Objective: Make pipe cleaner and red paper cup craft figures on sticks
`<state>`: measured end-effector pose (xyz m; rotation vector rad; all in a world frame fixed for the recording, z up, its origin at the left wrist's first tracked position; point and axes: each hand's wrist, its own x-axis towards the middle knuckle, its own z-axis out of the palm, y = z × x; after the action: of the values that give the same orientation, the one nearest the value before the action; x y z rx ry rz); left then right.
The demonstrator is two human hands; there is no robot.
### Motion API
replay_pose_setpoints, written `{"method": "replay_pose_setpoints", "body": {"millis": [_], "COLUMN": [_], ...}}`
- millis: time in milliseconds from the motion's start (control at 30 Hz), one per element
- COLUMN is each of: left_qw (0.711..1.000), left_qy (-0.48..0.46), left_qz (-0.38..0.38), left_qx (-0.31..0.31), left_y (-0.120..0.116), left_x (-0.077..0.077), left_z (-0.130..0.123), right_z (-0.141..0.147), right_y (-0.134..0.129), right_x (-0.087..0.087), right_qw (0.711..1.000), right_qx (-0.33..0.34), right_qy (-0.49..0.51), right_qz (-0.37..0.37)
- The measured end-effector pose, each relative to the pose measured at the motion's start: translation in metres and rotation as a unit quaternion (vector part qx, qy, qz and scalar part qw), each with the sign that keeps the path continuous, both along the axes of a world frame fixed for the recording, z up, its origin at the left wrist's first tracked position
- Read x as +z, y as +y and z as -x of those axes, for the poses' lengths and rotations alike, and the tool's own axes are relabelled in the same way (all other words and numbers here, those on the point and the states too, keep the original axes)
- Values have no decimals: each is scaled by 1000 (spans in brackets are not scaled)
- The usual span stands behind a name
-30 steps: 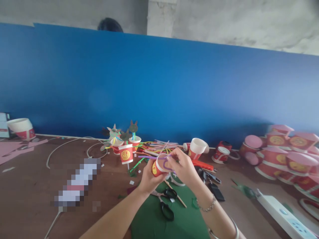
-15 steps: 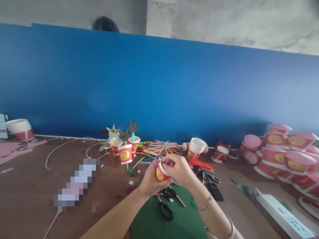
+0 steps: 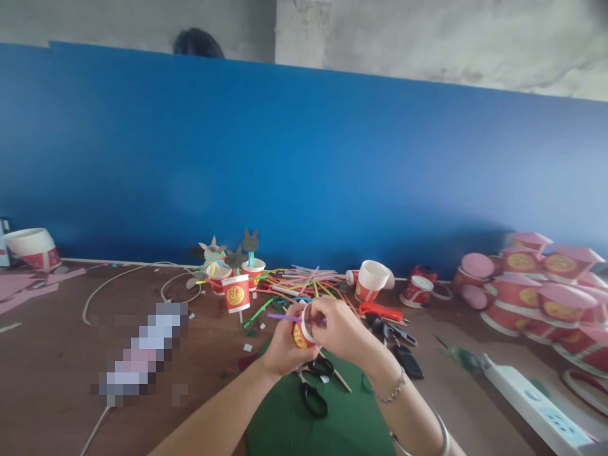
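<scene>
My left hand [image 3: 280,348] is wrapped round a red and white paper cup [image 3: 300,335] with a gold emblem, which it keeps tilted with the mouth toward the right. A purple straw [image 3: 279,316] runs through the cup's side and sticks out to the left. My right hand [image 3: 335,323] is closed, its fingertips inside the cup's mouth, pinching the purple straw's inner end. Those fingertips are partly hidden by the rim. Under the hands lie black-handled scissors [image 3: 314,400] and a thin wooden stick [image 3: 342,381] on a green sheet [image 3: 346,421].
Finished-looking cups with paper animal heads [image 3: 250,240] stand behind on the left, beside a heap of coloured straws [image 3: 304,278]. An orange-red cutter [image 3: 380,311] lies to the right. Stacked red cups [image 3: 517,291] and a white power strip [image 3: 536,405] occupy the far right. A blue partition [image 3: 304,158] closes the back.
My right hand's fingers have gone deeper into the cup, and the cup has turned slightly. The whole view has shifted a little.
</scene>
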<state>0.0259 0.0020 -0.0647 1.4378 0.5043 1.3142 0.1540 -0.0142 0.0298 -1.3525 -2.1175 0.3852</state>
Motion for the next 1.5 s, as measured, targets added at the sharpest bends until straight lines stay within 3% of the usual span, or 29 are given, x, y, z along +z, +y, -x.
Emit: {"method": "replay_pose_setpoints", "body": {"millis": [167, 333, 467, 667, 767, 900, 1033, 1367, 1500], "left_qw": [999, 999, 997, 997, 997, 994, 995, 996, 997], "left_qy": [-4, 11, 29, 35, 33, 45, 35, -9, -8], "left_qz": [26, 46, 31, 23, 20, 21, 31, 77, 67], "left_qx": [-33, 17, 61, 67, 74, 95, 82, 47, 32], "left_y": [2, 8, 10, 9, 9, 7, 6, 5, 7], "left_x": [5, 3, 1, 3, 4, 8, 10, 10, 7], "left_z": [0, 3, 4, 6, 6, 6, 5, 3, 4], "right_z": [-7, -26, -32, -32, -38, -40, -36, -51, -51], "right_y": [6, 18, 19, 21, 23, 18, 10, 11, 14], "right_x": [2, 4, 5, 0, -3, 3, 9, 7, 6], "right_qw": [994, 971, 976, 991, 989, 992, 994, 984, 997], "right_qx": [-1, -54, -76, -7, -29, 21, 40, 92, 25], "right_qy": [107, 235, 201, 136, 139, 55, 22, 25, 39], "right_qz": [39, 5, 27, 3, 52, 112, 96, 151, 68]}}
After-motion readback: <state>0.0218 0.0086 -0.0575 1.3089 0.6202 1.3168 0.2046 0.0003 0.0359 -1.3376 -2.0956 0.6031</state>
